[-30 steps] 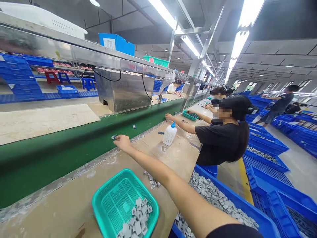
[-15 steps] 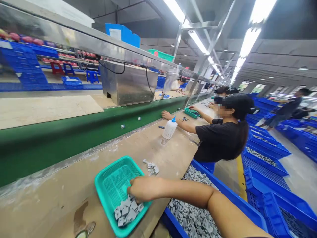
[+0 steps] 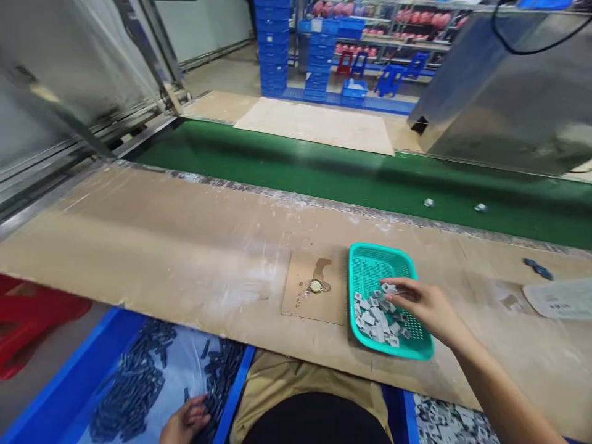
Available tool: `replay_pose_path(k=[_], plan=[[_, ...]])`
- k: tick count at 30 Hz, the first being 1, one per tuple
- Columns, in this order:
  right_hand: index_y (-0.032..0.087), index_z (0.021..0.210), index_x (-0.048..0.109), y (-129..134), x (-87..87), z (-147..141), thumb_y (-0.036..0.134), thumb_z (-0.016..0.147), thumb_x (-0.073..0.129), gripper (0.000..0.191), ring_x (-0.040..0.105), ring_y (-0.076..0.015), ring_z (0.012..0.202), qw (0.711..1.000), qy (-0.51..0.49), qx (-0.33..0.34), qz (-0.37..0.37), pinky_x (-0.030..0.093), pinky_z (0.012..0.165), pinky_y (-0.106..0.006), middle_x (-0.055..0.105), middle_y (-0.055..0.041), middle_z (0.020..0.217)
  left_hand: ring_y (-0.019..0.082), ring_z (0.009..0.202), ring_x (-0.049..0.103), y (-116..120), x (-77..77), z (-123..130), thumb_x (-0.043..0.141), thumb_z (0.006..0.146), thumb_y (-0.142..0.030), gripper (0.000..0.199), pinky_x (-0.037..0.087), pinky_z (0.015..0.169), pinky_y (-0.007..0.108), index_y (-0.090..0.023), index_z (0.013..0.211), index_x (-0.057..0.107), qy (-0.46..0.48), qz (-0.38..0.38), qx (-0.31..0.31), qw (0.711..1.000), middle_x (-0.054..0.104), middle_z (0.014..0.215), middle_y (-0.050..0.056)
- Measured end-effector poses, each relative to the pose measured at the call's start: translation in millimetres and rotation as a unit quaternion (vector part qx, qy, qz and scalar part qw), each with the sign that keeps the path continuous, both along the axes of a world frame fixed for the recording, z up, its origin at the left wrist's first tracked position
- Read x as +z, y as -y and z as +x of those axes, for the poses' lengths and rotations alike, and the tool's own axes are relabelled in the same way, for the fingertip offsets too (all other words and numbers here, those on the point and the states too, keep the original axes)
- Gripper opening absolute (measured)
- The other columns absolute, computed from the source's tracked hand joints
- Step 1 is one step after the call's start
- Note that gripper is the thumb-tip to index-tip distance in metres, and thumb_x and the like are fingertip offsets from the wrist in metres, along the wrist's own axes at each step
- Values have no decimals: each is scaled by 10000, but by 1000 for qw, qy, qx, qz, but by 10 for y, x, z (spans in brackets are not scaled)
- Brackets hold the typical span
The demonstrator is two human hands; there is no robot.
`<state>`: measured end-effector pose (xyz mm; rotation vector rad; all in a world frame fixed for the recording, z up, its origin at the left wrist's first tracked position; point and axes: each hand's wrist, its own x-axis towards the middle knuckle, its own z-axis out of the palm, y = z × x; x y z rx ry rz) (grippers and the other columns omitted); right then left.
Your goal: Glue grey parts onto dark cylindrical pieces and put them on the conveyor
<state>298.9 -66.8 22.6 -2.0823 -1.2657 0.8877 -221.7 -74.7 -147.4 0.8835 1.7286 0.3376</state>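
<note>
My right hand pinches a small grey plastic piece between thumb and fingers, over the green basket. More grey plastic pieces lie heaped in the basket's near part. Low on the left, my left hand reaches into a blue bin, its fingers curled closed beside dark narrow plastic parts. Whatever those fingers hold cannot be made out. A small round pale-topped object sits in a wet patch on a cardboard square, left of the basket.
A green conveyor belt runs behind the worktable, carrying two small white pieces. A white bottle lies in view on the right, near dark parts. A bin of grey pieces stands below the table edge; a red stool is at left.
The view has swung left and down, away from the co-workers. My right hand has lifted a grey piece from the basket's heap. My left hand now shows in the bin of dark parts.
</note>
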Motion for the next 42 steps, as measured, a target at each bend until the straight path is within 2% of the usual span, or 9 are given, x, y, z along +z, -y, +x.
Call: replay_pose_path(k=[4,8,11,17,22,26,30,37,42], plan=[[193,1119,598,-53,85,-94,469,700,706,513,658,-222,734,974,-220,-46,10,535,654,-344,698,-77,842,299,834,685,-53,123,-5,850,385,-304,440,557,778,379,-174,772,685,66,-26,156,985,724,757,71],[198,988,637,-163,143,-223,436,682,748,403,672,-244,850,941,-334,-46,-14,530,809,-390,706,-95,886,146,745,690,-147,530,237,697,635,-48,283,572,683,206,-150,897,662,158,-5,328,931,714,858,43],[189,1114,635,-270,144,-329,464,717,710,489,672,-262,886,940,-337,-23,-35,499,885,-437,706,-110,905,79,655,672,-235,851,535,559,714,54,310,546,612,114,-135,941,651,215,-1,382,899,700,813,33],[175,1069,628,-527,84,-665,457,765,640,415,663,-227,781,988,-90,113,55,548,730,-369,693,-95,874,98,672,664,-338,1236,1204,639,716,-33,277,551,594,165,-159,962,629,357,-36,319,877,672,804,14],[206,933,671,-662,-54,-866,389,838,534,247,647,-215,732,957,106,248,102,530,676,-352,682,-87,883,41,624,592,-417,1324,1598,754,626,-79,332,455,533,119,-165,931,653,475,2,223,851,672,836,7],[198,947,675,-685,-225,-884,354,874,480,260,650,-233,831,943,134,279,119,529,711,-356,657,-99,939,96,741,648,-443,1373,1734,773,631,-150,218,503,712,181,-127,832,692,496,0,208,843,697,868,44],[196,941,688,-684,-227,-881,376,862,505,268,652,-239,809,949,122,267,116,531,709,-371,661,-101,933,141,786,666,-442,1392,1812,728,706,-304,208,514,792,254,-105,761,702,503,-3,229,833,711,871,80],[170,861,685,-561,126,-984,468,655,741,367,690,-249,785,977,-191,91,4,569,714,-352,723,-108,857,110,843,654,-502,1398,2120,703,675,-22,256,447,984,308,-128,908,697,581,-65,237,776,691,836,23],[176,808,696,-400,261,-1126,399,608,792,314,699,-232,724,965,-256,62,-7,591,685,-332,731,-103,813,89,730,641,-539,1511,2350,726,667,-46,157,497,839,246,-122,796,677,627,-120,230,735,663,723,3]])
